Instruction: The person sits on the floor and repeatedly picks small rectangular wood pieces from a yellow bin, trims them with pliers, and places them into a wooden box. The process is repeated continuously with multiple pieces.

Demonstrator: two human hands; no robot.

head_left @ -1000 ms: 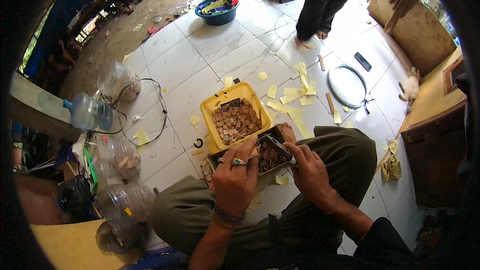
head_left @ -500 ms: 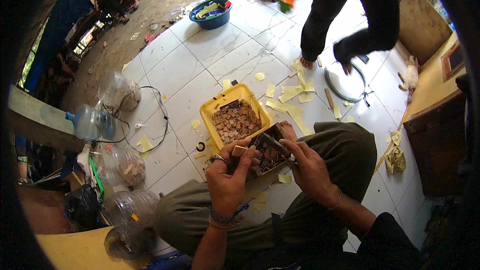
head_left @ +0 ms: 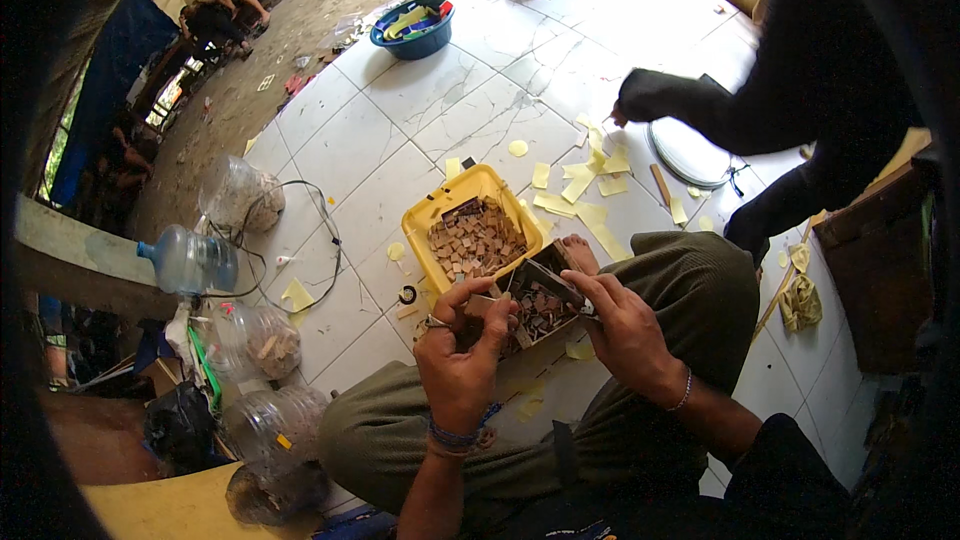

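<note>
Contrasts smooth yellow plastic in the tub [head_left: 412,230] with matt, bare-looking wood in the small chips [head_left: 475,242]. Pairs glossy white floor tiles [head_left: 365,190] with thin, paper-like yellow scraps [head_left: 603,230]. Includes clear, shiny plastic in the blue-tinted bottle [head_left: 190,260] and matt, textured cloth in the olive trousers [head_left: 690,285].

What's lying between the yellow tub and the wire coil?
In the head view, pale yellow scraps and a wooden strip lie between the tub and the coil.

No text can be read — marks [head_left: 590,530] on the dark shirt [head_left: 700,517] are unclear.
</note>
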